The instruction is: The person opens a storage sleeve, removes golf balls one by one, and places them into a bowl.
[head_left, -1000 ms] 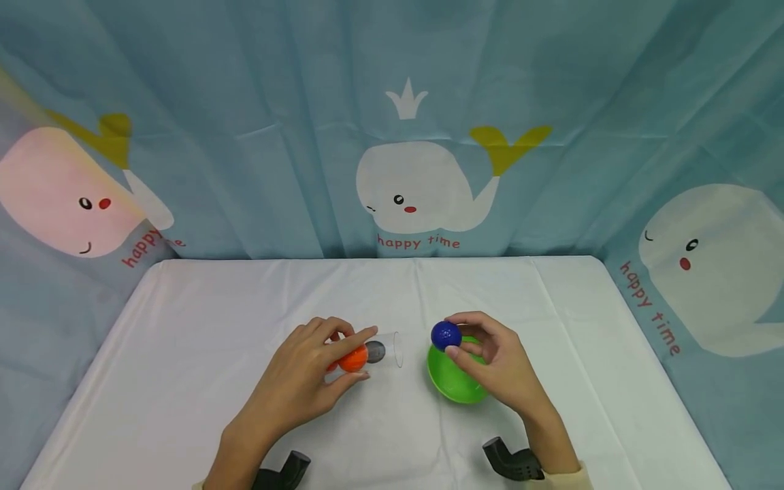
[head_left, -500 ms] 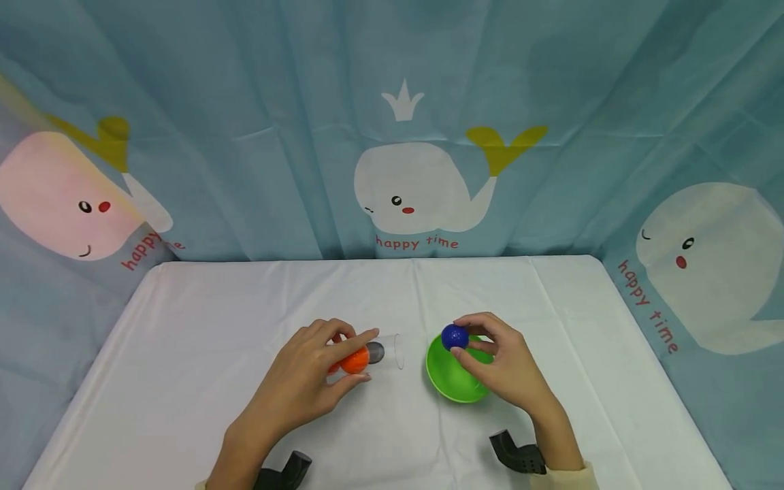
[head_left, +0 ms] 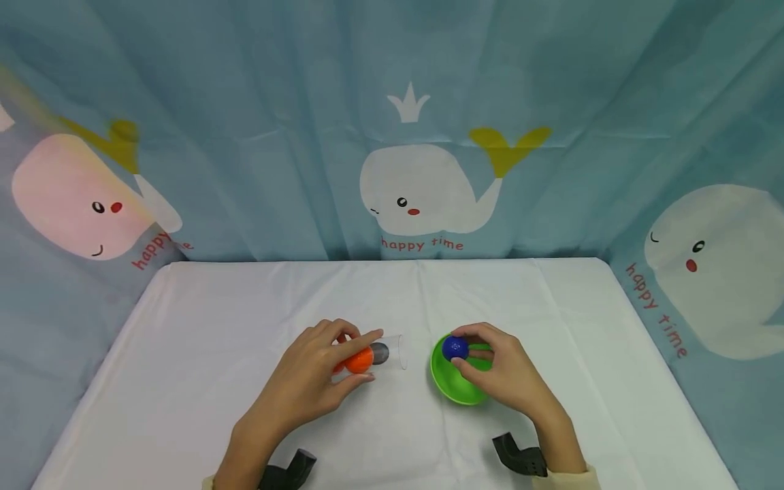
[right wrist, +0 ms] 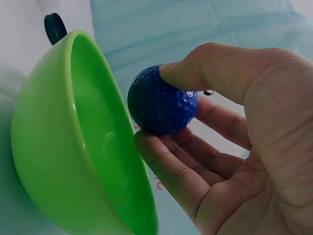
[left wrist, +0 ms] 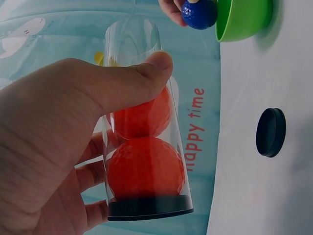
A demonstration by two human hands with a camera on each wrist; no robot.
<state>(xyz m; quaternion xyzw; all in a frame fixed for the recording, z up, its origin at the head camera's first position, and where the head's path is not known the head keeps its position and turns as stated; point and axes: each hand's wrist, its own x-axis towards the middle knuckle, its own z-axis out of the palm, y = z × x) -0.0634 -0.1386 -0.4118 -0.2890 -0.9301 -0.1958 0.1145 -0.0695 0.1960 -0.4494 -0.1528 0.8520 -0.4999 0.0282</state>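
The left hand [head_left: 311, 373] grips the tube [left wrist: 146, 137] while the right hand [head_left: 503, 371] pinches the ball [right wrist: 161, 100] over the bowl [head_left: 456, 389], apparently mid-transfer, probably calling for controlled release.

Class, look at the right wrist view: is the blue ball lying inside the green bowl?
No, the right hand holds the blue ball above the green bowl.

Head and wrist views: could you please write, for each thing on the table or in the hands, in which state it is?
Clear tube: gripped by left hand, open at one end, black cap on the other.
Orange balls: two, inside the tube.
Black lid: off the tube, lying on the white cloth.
Green bowl: upright on the cloth.
Blue ball: pinched by right hand over the bowl's mouth.
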